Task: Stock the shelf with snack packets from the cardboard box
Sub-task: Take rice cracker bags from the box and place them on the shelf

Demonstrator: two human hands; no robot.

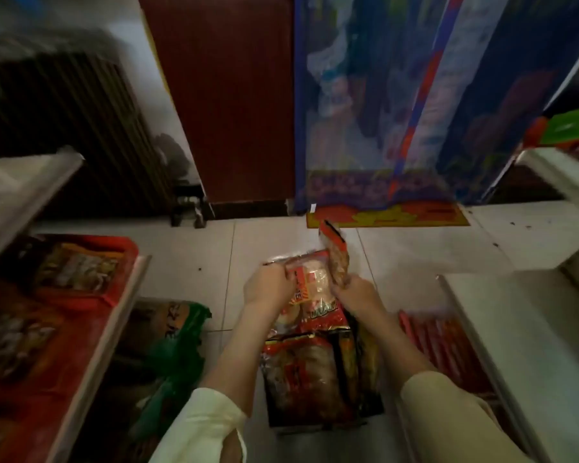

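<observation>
Left hand (pixel 268 289), centre frame, seen from the back: fingers curled over the left edge of a clear red-printed packet (pixel 310 284), fingertips hidden behind the film. Right hand (pixel 356 294) just right of it, closed round the lower end of an orange packet (pixel 336 259) standing tilted above the clear one. Not resolvable whether the right fingers also touch the clear packet. Both packets held above the floor, print blurred and unreadable.

Directly below the hands, between the forearms: stack of packets (pixel 311 375), red and dark wrappers, upright and tightly packed. Walls of any box around it not distinguishable. Cream sleeves (pixel 208 426) at lower frame, cut off by the bottom edge.

Left shelf (pixel 111 329) along the left side, white lip, loaded with red packs (pixel 67 272), heavily blurred. Green bag (pixel 178 355) on the floor beneath it, contents obscured. Right shelf (pixel 515 345) at lower right, partly out of frame, with red wrappers (pixel 445 345) under its edge.

Pale tiled floor (pixel 214 248). At top: dark red door (pixel 228 95), blue patterned curtain (pixel 381 95), mat (pixel 388 213) at its foot, dark ribbed unit (pixel 64 111) at upper left, smeared.
</observation>
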